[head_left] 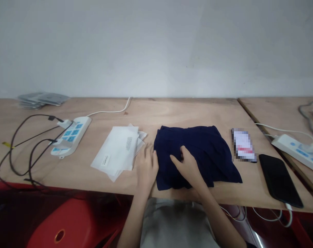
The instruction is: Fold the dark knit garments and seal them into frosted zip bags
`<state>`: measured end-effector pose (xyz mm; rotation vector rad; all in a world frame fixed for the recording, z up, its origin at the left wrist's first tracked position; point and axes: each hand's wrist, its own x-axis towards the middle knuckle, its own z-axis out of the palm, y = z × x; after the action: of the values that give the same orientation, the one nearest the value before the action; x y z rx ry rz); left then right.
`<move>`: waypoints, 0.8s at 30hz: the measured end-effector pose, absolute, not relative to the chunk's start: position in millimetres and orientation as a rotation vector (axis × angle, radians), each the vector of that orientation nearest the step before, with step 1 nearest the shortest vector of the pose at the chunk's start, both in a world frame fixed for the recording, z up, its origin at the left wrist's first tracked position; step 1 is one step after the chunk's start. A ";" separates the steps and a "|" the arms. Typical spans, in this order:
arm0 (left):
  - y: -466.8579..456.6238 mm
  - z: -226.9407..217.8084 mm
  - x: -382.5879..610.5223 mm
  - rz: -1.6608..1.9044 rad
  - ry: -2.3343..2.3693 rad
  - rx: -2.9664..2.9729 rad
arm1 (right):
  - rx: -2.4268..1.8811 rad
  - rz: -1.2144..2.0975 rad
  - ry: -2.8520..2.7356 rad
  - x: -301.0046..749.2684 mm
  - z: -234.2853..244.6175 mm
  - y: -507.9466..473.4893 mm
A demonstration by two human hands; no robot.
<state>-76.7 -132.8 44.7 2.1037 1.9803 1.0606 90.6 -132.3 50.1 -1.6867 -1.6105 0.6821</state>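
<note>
A folded navy blue garment point(205, 151) lies on the wooden table point(171, 113) straight in front of me. My right hand point(188, 167) rests on the cloth near its lower middle, fingers spread and pressing down. My left hand point(147, 167) lies flat on the table at the garment's left edge, fingers stretched out and slightly blurred, touching the fabric's side. Just left of that hand sits a stack of clear plastic bags point(118, 151) with printed labels.
A white power strip point(71, 136) with black cables is at the left, grey pouches point(42, 99) at the far left back. A black phone point(280, 179), a small device point(243, 144) and a second power strip point(297, 148) lie right. A red stool point(65, 224) stands below.
</note>
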 end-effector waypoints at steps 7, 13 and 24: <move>-132.8 52.2 -136.0 1.006 2.494 1.891 | -1.552 1.067 -1.236 97.7 35.1 -139.1; -123.9 50.7 -154.8 0.848 2.462 1.843 | -1.443 1.207 -1.099 106.1 30.0 -140.0; -141.5 92.1 -126.5 1.135 2.425 1.912 | -1.175 1.329 -0.930 126.6 45.9 -144.3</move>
<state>-126.5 -141.5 92.1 1.9117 2.4249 1.1348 126.6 -144.3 45.9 -1.1750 -0.9304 1.3288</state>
